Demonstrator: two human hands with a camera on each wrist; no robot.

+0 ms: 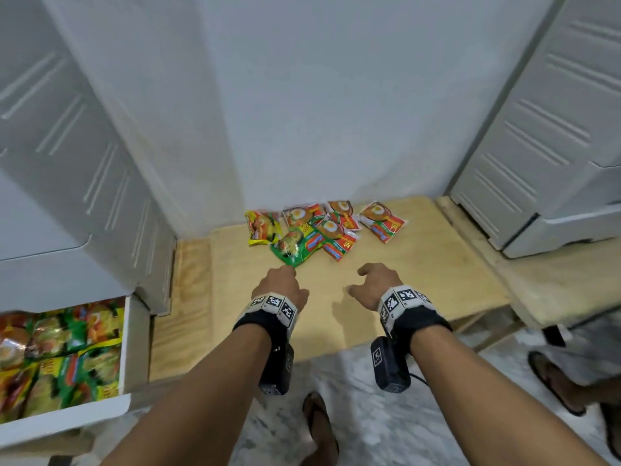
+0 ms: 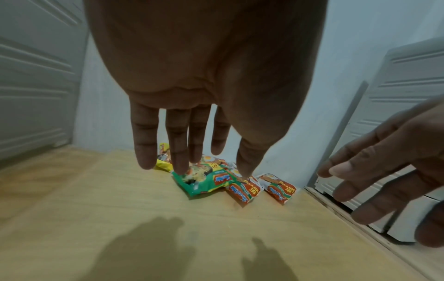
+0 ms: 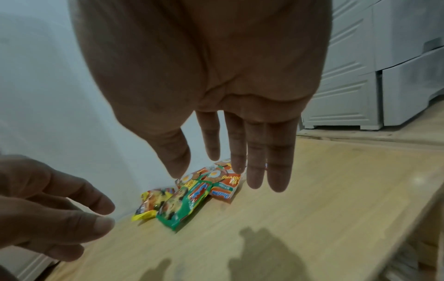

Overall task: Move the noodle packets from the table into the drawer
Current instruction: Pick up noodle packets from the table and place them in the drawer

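Observation:
Several noodle packets lie in a loose pile at the back of the wooden table (image 1: 420,280), against the wall: a green packet (image 1: 295,245) (image 2: 201,180) (image 3: 182,205) nearest me, a yellow packet (image 1: 263,227) (image 3: 151,205) to its left, red packets (image 1: 336,238) behind, and one red packet (image 1: 381,222) (image 2: 278,188) apart at the right. My left hand (image 1: 280,284) (image 2: 192,161) hovers just short of the green packet, fingers straight, holding nothing. My right hand (image 1: 373,284) (image 3: 230,171) hovers over bare table, fingers spread, empty. The open drawer (image 1: 129,348) at lower left holds several packets.
White plastic cabinets stand left (image 1: 84,163) and right (image 1: 544,146) of the table. The wall (image 1: 319,112) closes the back. Below the table's front edge are a marbled floor and sandalled feet (image 1: 319,428), with another sandalled foot at the right (image 1: 554,381).

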